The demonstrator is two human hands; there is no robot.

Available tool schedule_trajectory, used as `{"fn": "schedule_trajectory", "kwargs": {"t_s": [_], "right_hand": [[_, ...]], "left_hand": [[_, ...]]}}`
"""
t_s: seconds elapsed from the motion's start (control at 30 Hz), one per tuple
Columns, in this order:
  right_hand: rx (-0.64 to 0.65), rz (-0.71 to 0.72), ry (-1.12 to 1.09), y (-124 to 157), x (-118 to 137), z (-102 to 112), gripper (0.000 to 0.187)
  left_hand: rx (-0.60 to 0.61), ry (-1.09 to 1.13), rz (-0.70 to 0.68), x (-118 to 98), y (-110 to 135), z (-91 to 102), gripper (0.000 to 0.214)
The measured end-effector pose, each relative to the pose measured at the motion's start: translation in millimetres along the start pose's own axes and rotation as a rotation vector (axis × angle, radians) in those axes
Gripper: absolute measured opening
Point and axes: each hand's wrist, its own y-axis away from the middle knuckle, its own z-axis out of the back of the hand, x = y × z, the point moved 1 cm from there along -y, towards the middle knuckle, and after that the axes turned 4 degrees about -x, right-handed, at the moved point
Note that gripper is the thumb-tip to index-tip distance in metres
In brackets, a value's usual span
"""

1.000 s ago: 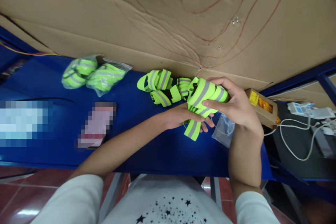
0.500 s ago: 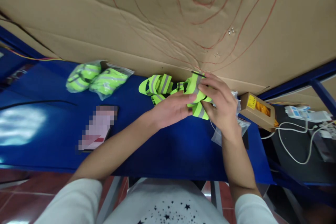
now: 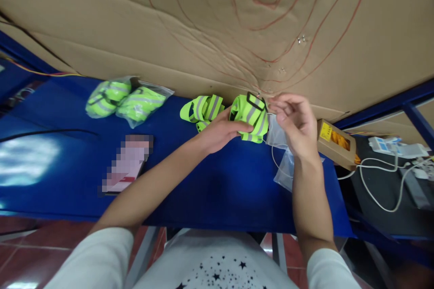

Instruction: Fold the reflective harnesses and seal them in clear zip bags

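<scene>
From my remote view looking down over the wearer's arms, a blue table [image 3: 220, 189] runs across the frame, backed by a large cardboard sheet [image 3: 169, 22] marked with red lines. At the far left of the tabletop lie two sealed packets of neon-yellow reflective bands [image 3: 125, 101], side by side and touching. Nearer the table's front edge sits a flat object [image 3: 127, 167] that is blurred out, so I cannot tell what it is. Toward the middle, against the cardboard, rests a loose pile of the same yellow bands [image 3: 201, 110]. Just right of it, the left hand [image 3: 217, 133] grips a folded bundle of bands [image 3: 251, 117], its fingers curled tight around the bundle's lower left side, holding it above the table's back edge. Close beside the bundle, the right hand [image 3: 294, 126] has its thumb and fingertips drawn together, pinching the top edge of a clear plastic bag [image 3: 283, 158] that hangs down onto the table. Further right, at the table's corner, sits a small cardboard box [image 3: 335, 142] with a window, and beyond it white cables [image 3: 383, 180] trail over a dark surface.
</scene>
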Motion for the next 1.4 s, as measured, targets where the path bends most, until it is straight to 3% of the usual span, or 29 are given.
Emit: {"fn": "schedule_trajectory", "kwargs": {"t_s": [0.03, 0.1, 0.2, 0.37, 0.57, 0.73, 0.83, 0.9, 0.97, 1.03, 1.1, 1.17, 1.2, 1.27, 1.4], "right_hand": [[-0.039, -0.036, -0.004, 0.0, -3.9, 1.3, 0.045], [0.046, -0.115, 0.002, 0.0, -10.2, 0.1, 0.057], [0.149, -0.208, 0.015, 0.8, -16.6, -9.0, 0.056], [-0.069, -0.206, 0.131, 3.3, -22.1, -34.3, 0.050], [-0.229, -0.154, 0.158, 10.8, -16.0, -53.8, 0.040], [-0.366, -0.214, 0.188, 39.6, -10.5, -84.7, 0.042], [-0.317, -0.252, 0.250, 61.5, -6.4, -92.8, 0.044], [-0.150, -0.232, 0.290, 74.7, -5.3, -78.5, 0.045], [0.014, -0.197, 0.412, 88.6, -6.9, -45.0, 0.040], [-0.082, -0.224, 0.726, 104.2, -11.4, 2.5, 0.038], [-0.127, -0.347, 1.115, 120.5, -18.1, 48.1, 0.042], [0.014, -0.532, 1.321, 134.2, -25.5, 78.0, 0.037], [0.080, -0.601, 1.343, 139.1, -28.3, 85.1, 0.033], [0.183, -0.601, 1.294, 143.6, -30.7, 82.7, 0.029], [0.328, -0.249, 1.074, 135.2, -23.4, 34.0, 0.028]], "left_hand": [[0.027, -0.016, 0.001, -0.4, 1.0, -0.7, 0.054], [0.057, -0.006, -0.005, -0.2, 2.2, -1.7, 0.065], [-0.039, 0.097, -0.031, 5.3, -1.5, 0.7, 0.058], [-0.210, 0.199, -0.107, 17.7, -11.2, 3.7, 0.043], [-0.219, 0.150, -0.179, 21.4, 1.7, -5.3, 0.044], [-0.171, 0.149, -0.194, 38.1, 20.4, -2.1, 0.049], [-0.228, 0.126, -0.153, 56.6, 31.9, 12.4, 0.043], [-0.279, 0.096, -0.087, 67.2, 38.5, 26.4, 0.043], [-0.309, 0.069, -0.020, 72.9, 42.8, 40.5, 0.047], [-0.316, 0.034, 0.013, 73.6, 44.1, 51.7, 0.051], [-0.298, -0.007, 0.013, 71.5, 43.0, 58.0, 0.052], [-0.259, -0.024, 0.012, 69.3, 41.2, 60.1, 0.051], [-0.240, -0.022, 0.022, 68.7, 40.5, 60.2, 0.051], [-0.226, -0.005, 0.045, 68.1, 40.0, 60.0, 0.049], [-0.269, 0.012, 0.028, 67.7, 41.5, 61.1, 0.049]]}}
